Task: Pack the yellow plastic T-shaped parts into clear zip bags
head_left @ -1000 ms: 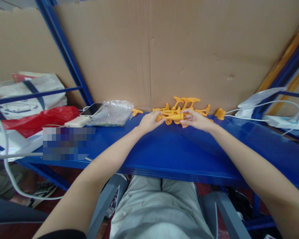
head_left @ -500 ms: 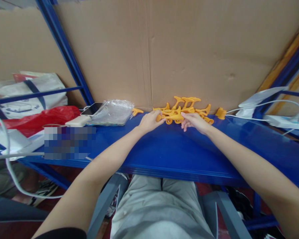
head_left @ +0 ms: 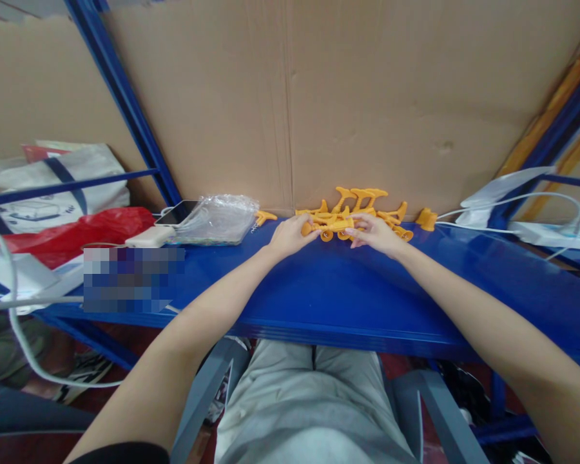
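Head view: both hands reach to the far edge of the glossy blue metal desk (head_left: 319, 290), at twelve o'clock from the person. The left hand (head_left: 290, 236) pinches one end of a small orange moulded-plastic clip piece (head_left: 336, 225); the right hand (head_left: 374, 235) meets the other end with narrow, curled fingers, fingertips on it. That piece lies at the front of a heap of like orange plastic pieces (head_left: 365, 200) piled against the brown cardboard sheet (head_left: 367, 96) behind the desk. One stray orange piece (head_left: 265, 216) lies at eleven o'clock, another orange stub (head_left: 426, 219) at one o'clock.

The piece looks light, stiff and smooth, likely to slip or snag on its neighbours; the straight barrel between the flared ends seems the surest hold.

At ten o'clock sits a clear crinkled plastic bag (head_left: 217, 219); at two o'clock run white cables (head_left: 512, 203).
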